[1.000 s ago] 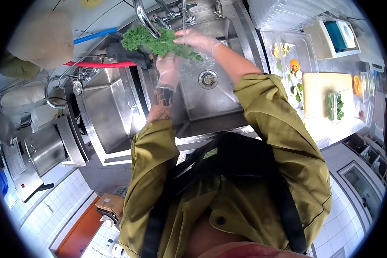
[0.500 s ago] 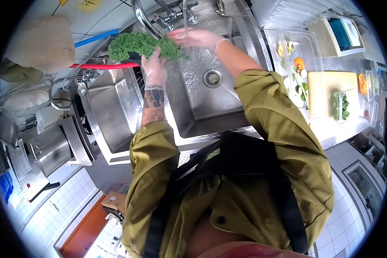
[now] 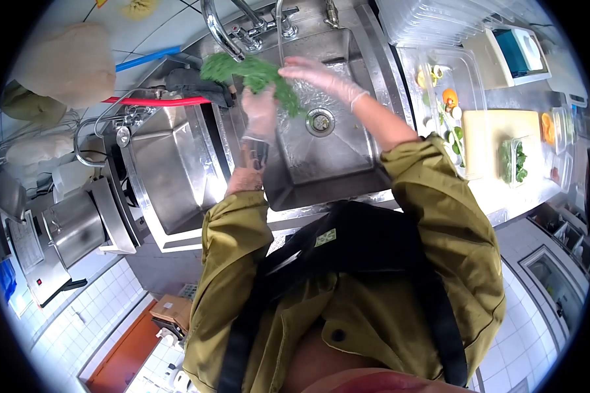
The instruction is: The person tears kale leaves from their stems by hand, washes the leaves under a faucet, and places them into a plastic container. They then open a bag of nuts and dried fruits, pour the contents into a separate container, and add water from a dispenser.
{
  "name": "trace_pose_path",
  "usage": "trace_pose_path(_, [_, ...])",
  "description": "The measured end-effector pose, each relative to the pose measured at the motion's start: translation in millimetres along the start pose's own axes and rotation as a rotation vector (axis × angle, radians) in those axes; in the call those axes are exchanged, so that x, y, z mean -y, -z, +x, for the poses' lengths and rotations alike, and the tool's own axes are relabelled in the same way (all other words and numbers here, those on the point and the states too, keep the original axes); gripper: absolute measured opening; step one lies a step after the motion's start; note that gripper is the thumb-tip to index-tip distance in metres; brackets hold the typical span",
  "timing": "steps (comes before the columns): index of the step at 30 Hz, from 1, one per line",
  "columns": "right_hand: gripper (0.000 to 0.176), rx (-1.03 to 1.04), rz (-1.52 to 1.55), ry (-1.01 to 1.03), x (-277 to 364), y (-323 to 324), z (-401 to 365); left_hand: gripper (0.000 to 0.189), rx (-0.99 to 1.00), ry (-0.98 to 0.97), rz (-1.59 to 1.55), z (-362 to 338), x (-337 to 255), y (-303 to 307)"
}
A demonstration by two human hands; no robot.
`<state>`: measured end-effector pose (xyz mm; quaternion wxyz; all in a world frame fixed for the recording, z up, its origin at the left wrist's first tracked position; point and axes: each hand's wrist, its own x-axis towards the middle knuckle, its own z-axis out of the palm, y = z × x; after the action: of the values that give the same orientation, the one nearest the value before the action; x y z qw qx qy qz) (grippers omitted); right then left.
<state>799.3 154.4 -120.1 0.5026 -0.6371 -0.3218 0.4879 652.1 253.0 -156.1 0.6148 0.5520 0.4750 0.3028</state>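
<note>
Over sink (image 3: 321,160): left hand (image 3: 259,112) grip closed on greens (image 3: 227,67); right hand (image 3: 322,80) open beside. Likely rinsing; next needs steady hold.

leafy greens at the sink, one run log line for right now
left hand: gripping leafy greens | right hand: open beside them, contact unclear | sink: wet, below greens

Gloved left hand (image 3: 260,110) gripping curly greens (image 3: 249,72) over the metal sink (image 3: 328,157), gloved right hand (image 3: 321,78) open beside them, cutting board (image 3: 495,141) off right.
</note>
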Motion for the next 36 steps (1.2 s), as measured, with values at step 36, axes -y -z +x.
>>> trace_pose_path(36, [0.022,-0.242,0.555,0.047,-50,26,41,0.031,0.388,0.297,-0.016,34,-17,-8])
